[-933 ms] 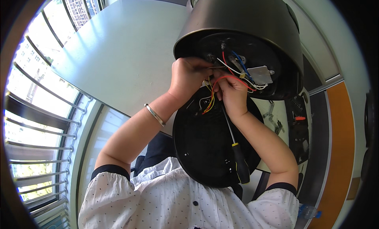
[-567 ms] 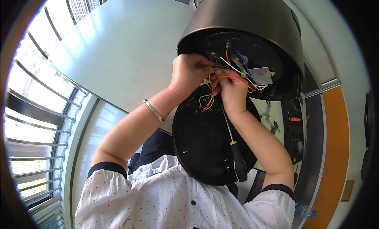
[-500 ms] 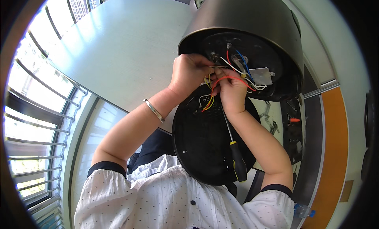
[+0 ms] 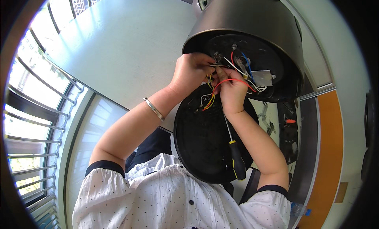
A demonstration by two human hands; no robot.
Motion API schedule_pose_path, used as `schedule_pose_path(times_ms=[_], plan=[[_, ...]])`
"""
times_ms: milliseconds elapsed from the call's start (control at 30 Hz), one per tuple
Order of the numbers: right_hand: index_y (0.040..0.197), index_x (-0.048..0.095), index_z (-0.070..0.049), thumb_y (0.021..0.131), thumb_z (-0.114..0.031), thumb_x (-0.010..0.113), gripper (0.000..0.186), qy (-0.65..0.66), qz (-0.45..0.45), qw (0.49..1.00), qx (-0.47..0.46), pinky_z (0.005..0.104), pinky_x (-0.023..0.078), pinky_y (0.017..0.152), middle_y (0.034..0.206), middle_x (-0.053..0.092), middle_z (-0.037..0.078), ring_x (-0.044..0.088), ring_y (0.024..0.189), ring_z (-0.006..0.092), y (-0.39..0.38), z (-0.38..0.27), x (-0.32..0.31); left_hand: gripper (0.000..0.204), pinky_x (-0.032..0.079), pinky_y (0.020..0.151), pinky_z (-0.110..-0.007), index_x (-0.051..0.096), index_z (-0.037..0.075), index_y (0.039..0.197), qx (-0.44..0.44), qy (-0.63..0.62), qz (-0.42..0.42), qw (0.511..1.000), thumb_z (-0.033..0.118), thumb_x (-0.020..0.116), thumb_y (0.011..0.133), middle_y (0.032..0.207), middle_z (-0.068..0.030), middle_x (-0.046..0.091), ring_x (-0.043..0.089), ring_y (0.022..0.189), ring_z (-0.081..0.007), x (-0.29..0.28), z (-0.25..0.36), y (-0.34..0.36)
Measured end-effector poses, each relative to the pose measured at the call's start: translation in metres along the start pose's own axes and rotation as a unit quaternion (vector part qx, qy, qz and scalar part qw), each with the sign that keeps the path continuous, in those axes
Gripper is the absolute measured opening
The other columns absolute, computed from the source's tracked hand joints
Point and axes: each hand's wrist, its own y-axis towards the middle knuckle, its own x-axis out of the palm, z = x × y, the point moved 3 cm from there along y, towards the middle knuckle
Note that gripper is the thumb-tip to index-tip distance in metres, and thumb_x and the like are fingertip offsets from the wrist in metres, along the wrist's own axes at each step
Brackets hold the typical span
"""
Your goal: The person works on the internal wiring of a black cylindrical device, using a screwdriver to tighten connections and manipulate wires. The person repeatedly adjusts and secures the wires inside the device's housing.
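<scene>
Shirt: white with dark dots (image 4: 169, 197), filling the lower edge of the frame.
Screwdriver: black-and-yellow handle (image 4: 237, 161) right of lower centre, shaft rising to the right hand (whether the palm grips it, I cannot tell).
Black disc: a round cover (image 4: 203, 142) at centre, beneath the screwdriver.
Right hand: at centre (image 4: 232, 91), thumb and fingertips pinching a thin wire (image 4: 221, 65), with a red wire (image 4: 233, 80) arching across the fingers.
Left hand: just left of it (image 4: 190, 71), bracelet on the wrist (image 4: 154, 109), fingertips pinching the same thin wire; both grips match the earlier frames.
Yellow wires: hanging (image 4: 211, 103) below the hands, over the top of the disc.
Housing: metallic grey-brown shell (image 4: 248, 19), upper right of centre, open underside toward the hands; its left rim now sits further right in the frame than at first, as the view shifts.
Metal plate: silvery (image 4: 261, 78), inside that underside.
Loose metal parts: right of centre (image 4: 270, 124), beyond the right forearm.
Tabletop: pale (image 4: 130, 43), across the upper left.
Window bars: along the left edge (image 4: 33, 141).
</scene>
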Motion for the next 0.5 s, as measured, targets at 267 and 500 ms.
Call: schedule_pose_path(times_ms=[267, 500], plan=[[0.081, 0.058, 0.0, 0.088, -0.011, 0.061, 0.014, -0.098, 0.03, 0.989, -0.108, 0.02, 0.039, 0.043, 0.063, 0.059, 0.003, 0.05, 0.047, 0.0069, 0.002, 0.007, -0.002, 0.009, 0.052, 0.053, -0.029, 0.064, -0.001, 0.086, 0.067, 0.103, 0.068, 0.99, 0.001, 0.063, 0.077, 0.077, -0.0109, 0.066, 0.063, 0.062, -0.0183, -0.002, 0.01, -0.008], [0.082, 0.059, 0.0, 0.087, -0.01, 0.063, 0.012, -0.096, 0.03, 0.984, -0.145, 0.0199, 0.04, 0.048, 0.067, 0.06, 0.002, 0.051, 0.052, 0.006, 0.004, 0.015, -0.004, 0.014, 0.049, 0.055, -0.038, 0.064, 0.009, 0.084, 0.24, 0.315, 0.142, 0.907, 0.002, 0.059, 0.074, 0.068, -0.0125, 0.059, 0.061, 0.063, -0.0277, -0.003, 0.018, -0.021]])
